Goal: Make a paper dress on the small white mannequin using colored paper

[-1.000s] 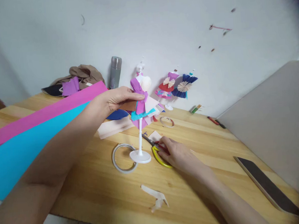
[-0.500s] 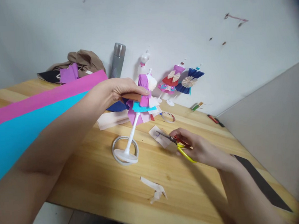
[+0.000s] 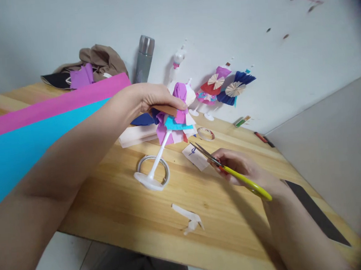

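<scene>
My left hand (image 3: 162,98) pinches the paper-covered upper part of a small white dress-form stand (image 3: 159,158). Purple, turquoise, white and red paper pieces (image 3: 177,123) hang round its body, and the stand leans, its round base beside a tape roll (image 3: 168,168). Some of the paper is hidden behind my thumb and fingers. In my right hand (image 3: 236,166) is a pair of scissors (image 3: 241,180) with yellow and red handles, gripped near the pivot, blades slightly apart and pointing up-left. Under the blade tips lies a small white card (image 3: 196,157) with a blue mark.
Large pink and turquoise sheets (image 3: 61,134) cover the left side. Dressed mini forms (image 3: 216,86) and a grey thermos (image 3: 144,59) stand by the wall. Cream paper scraps (image 3: 190,220) lie near the front, a second tape ring (image 3: 206,134) behind, a dark flat panel (image 3: 316,212) right.
The scissors have turned in my right hand, so the yellow handle now sticks out toward my wrist. My left hand keeps its hold while the stand's base has tilted more.
</scene>
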Motion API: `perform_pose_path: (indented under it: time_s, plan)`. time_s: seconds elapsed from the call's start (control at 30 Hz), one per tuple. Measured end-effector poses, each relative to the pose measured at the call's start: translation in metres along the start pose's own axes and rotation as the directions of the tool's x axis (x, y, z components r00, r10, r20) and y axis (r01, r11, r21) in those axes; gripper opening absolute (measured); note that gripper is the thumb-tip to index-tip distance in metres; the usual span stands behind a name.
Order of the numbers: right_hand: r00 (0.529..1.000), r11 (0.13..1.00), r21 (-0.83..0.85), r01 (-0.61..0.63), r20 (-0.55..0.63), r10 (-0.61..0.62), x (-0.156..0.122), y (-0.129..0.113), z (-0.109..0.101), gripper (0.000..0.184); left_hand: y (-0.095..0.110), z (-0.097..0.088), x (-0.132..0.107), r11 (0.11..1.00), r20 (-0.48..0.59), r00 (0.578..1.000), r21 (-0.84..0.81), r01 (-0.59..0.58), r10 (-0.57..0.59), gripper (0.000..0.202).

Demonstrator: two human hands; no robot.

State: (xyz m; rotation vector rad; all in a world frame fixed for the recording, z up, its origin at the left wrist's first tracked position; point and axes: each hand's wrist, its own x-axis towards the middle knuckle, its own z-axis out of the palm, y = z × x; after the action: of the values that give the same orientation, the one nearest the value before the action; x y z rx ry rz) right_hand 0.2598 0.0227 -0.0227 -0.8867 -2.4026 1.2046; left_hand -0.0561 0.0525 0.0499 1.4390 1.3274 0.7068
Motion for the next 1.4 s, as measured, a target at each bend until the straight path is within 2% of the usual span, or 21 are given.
perform_pose_path:
  time_s: [0.23, 0.5, 0.73, 0.93, 1.07, 1.23, 1.33, 1.4]
  plan:
    - [0.999, 0.998, -0.054, -0.041, -0.024, 0.040, 0.004, -0.007, 0.005, 0.040, 0.002, 0.008, -0.006, 1.000, 0.020, 1.000, -0.014, 0.015, -0.015, 0.016]
    - [0.994, 0.997, -0.001, -0.079, -0.069, 0.079, 0.006, -0.006, 0.011, 0.039, -0.003, 0.015, 0.002, 0.995, 0.040, 0.999, 0.090, 0.031, -0.034, 0.023]
    - [0.990, 0.991, -0.007, -0.135, -0.047, 0.134, 0.008, -0.005, 0.012, 0.041, -0.001, 0.019, -0.002, 1.000, 0.036, 0.999, 0.028, 0.011, -0.012, 0.023]
    - [0.990, 0.990, -0.040, -0.132, -0.061, 0.129, 0.008, -0.008, 0.012, 0.040, -0.004, 0.018, 0.003, 0.999, 0.056, 0.998, 0.044, 0.001, -0.003, 0.023]
    - [0.994, 0.994, -0.030, -0.103, -0.031, 0.102, 0.006, -0.012, 0.012, 0.040, -0.007, 0.017, 0.007, 0.999, 0.068, 0.998, 0.037, -0.001, -0.001, 0.023]
    - [0.991, 0.990, -0.038, -0.134, 0.018, 0.135, 0.004, -0.011, 0.009, 0.038, -0.006, 0.016, 0.005, 0.998, 0.064, 0.998, 0.058, -0.006, 0.002, 0.025]
    - [0.995, 0.996, 0.007, -0.093, 0.034, 0.093, 0.003, -0.009, 0.009, 0.040, -0.007, 0.016, 0.006, 0.999, 0.049, 0.999, 0.054, 0.006, -0.008, 0.026]
    - [0.998, 0.998, 0.003, -0.067, 0.000, 0.067, 0.004, -0.009, 0.013, 0.041, -0.008, 0.017, 0.007, 0.999, 0.045, 0.999, 0.050, 0.003, -0.005, 0.026]
